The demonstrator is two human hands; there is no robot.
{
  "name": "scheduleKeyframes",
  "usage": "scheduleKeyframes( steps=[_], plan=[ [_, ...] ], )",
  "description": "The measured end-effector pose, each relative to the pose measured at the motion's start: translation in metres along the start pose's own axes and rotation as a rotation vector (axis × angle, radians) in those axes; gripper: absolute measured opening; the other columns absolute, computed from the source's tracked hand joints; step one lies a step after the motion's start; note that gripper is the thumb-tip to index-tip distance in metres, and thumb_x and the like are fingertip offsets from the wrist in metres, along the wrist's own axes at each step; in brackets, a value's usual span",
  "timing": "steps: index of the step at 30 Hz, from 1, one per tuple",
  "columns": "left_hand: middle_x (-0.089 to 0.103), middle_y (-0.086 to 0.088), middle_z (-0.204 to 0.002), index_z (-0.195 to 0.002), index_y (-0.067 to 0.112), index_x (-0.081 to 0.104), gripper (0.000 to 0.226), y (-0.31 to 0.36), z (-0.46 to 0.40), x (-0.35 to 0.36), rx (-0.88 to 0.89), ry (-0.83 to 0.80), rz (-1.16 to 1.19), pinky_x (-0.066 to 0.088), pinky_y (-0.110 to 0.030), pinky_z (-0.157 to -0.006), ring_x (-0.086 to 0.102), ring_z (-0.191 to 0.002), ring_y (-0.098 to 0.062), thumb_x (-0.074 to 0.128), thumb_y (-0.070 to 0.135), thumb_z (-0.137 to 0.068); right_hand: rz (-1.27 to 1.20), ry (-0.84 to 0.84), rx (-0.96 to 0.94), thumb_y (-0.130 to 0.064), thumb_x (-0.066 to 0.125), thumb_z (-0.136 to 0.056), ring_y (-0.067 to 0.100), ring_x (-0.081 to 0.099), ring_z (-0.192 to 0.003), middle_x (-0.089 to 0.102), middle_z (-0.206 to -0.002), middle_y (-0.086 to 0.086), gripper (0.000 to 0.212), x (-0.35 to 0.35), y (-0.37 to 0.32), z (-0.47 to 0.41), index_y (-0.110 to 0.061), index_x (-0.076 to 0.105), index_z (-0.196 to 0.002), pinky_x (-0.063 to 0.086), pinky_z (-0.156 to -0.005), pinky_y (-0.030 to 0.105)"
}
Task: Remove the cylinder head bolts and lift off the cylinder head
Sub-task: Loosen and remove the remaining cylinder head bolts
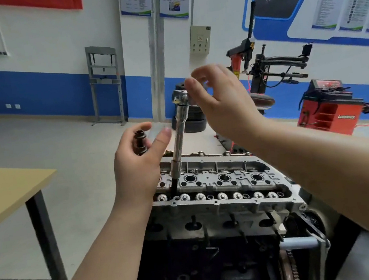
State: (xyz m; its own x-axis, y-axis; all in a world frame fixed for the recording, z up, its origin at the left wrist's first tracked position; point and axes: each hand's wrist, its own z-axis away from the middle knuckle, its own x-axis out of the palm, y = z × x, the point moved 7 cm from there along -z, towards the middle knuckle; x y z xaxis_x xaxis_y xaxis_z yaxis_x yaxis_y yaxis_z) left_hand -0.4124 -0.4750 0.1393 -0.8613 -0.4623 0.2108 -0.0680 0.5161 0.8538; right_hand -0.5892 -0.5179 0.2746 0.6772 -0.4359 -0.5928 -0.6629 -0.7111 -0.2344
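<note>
Cyl head (225, 181): seated on the engine block, centre frame, below both hands; valve gear exposed up top.
Bolt hole: far-left end of the head; a dark bit is sunk into it, exact seat not made out.
Ext bar (179, 138): stood near-upright in that hole, long axis tilted slightly right toward its top; ratchet head (180, 96) fitted at the top.
Right hand (223, 104): at the ratchet head, just right of it, fingers loosely curled; whether anything is gripped can't be told, blur.
Left hand (138, 162): just left of the bar, mid-height; removed bolt (141, 142) held by curled fingers, thumb out toward the bar.
Key relation: bar lies between the hands; right is nearer its top.
Next, as judged: bolt to be set aside on the table (10, 193) at left.
Bkgd: tyre changer (263, 66), red balancer (329, 106).
</note>
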Motion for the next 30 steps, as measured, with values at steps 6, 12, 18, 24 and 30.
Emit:
scheduleKeyframes(
  steps=[6,12,18,24,30],
  plan=[
    [0.048,-0.002,-0.066,-0.09,0.016,0.061,0.033,0.005,0.035,-0.067,-0.286,0.176,0.667,0.027,-0.026,-0.043,0.029,-0.046,-0.014,0.061,0.048,-0.101,-0.291,-0.019,-0.264,-0.047,0.056,-0.1,0.012,0.065,-0.083,0.066,-0.093,-0.012,0.024,0.032,-0.095,0.08,-0.027,0.06,-0.113,0.054,-0.071,0.042],
    [0.047,-0.005,-0.063,-0.088,0.015,0.059,0.045,0.025,0.08,-0.173,-0.288,0.458,0.75,0.037,-0.031,-0.058,0.031,-0.048,-0.018,0.051,0.058,-0.101,-0.784,-0.565,0.272,-0.054,0.071,-0.094,0.009,0.07,-0.073,0.071,-0.096,-0.011,0.025,0.151,-0.182,0.154,-0.034,0.061,-0.106,0.058,-0.068,0.036],
    [0.055,-0.008,-0.071,-0.085,0.015,0.061,0.028,0.055,0.117,-0.28,-0.184,0.604,0.59,0.039,-0.03,-0.054,0.048,-0.053,-0.02,0.053,0.039,-0.098,-1.346,-0.976,0.682,-0.01,0.071,-0.098,0.015,0.065,-0.061,0.071,-0.072,0.008,0.015,0.217,-0.269,0.199,0.005,0.072,-0.096,0.056,-0.06,0.025],
    [0.061,-0.005,-0.084,-0.091,0.024,0.068,0.014,0.087,0.141,-0.389,-0.273,0.49,-0.197,0.036,-0.029,-0.053,0.051,-0.062,-0.019,0.061,0.018,-0.102,-1.386,-0.997,0.797,-0.001,0.068,-0.098,0.012,0.062,-0.052,0.067,-0.064,0.007,0.011,0.26,-0.322,0.192,0.008,0.069,-0.104,0.052,-0.052,0.02],
    [0.065,-0.009,-0.074,-0.092,0.007,0.078,0.018,0.12,0.133,-0.47,-0.266,0.337,-0.398,0.058,-0.03,-0.059,0.062,-0.06,-0.02,0.07,-0.01,-0.092,-1.409,-1.091,0.704,-0.005,0.076,-0.093,0.017,0.069,-0.061,0.071,-0.072,0.008,0.009,0.309,-0.393,0.174,0.003,0.074,-0.096,0.06,-0.066,0.023]
  ],
)
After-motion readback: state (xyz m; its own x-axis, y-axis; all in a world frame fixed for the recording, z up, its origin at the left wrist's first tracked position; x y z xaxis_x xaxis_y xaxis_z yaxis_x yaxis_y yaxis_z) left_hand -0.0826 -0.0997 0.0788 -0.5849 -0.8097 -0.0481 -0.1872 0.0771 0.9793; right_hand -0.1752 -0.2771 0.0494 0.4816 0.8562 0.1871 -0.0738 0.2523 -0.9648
